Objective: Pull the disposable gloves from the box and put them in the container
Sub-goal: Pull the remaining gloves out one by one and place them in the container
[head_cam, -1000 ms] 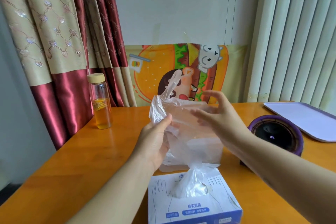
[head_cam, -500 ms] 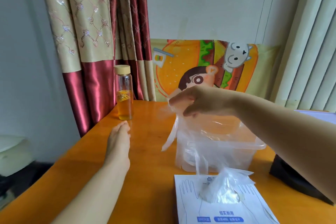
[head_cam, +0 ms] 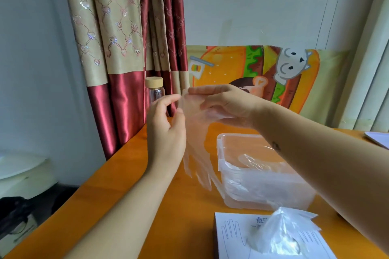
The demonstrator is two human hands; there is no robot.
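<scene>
1. Above the table [head_cam: 126, 185], just left of the container [head_cam: 235, 135], my right hand [head_cam: 227, 103] holds a clear glove [head_cam: 195, 132] by its cuff. The fingers lie over the top edge with the thumb beneath, and the glove's fingers dangle towards the wood.
2. What changed: half a second ago my left hand [head_cam: 166, 132] lay flat on the table. Now it is raised to the cuff's near edge with its fingers curled. The forefinger and thumb sit right at the film, but I cannot tell whether they pinch it yet.
3. The glove has also shifted. It hung over the container before, and now it hangs beside the left wall, clear of the rim.
4. My reading is that I am spreading or straightening the glove with both hands before laying it in, so this one is drawn out but not yet stowed.
5. The container already holds a loose stack of gloves [head_cam: 263, 183].
6. The box [head_cam: 231, 233] sits nearest me with the next glove [head_cam: 284, 231] puffed up out of its slot, ready for the following pull.
7. A capped bottle [head_cam: 155, 85] stands behind my left hand, close enough to mind.
</scene>
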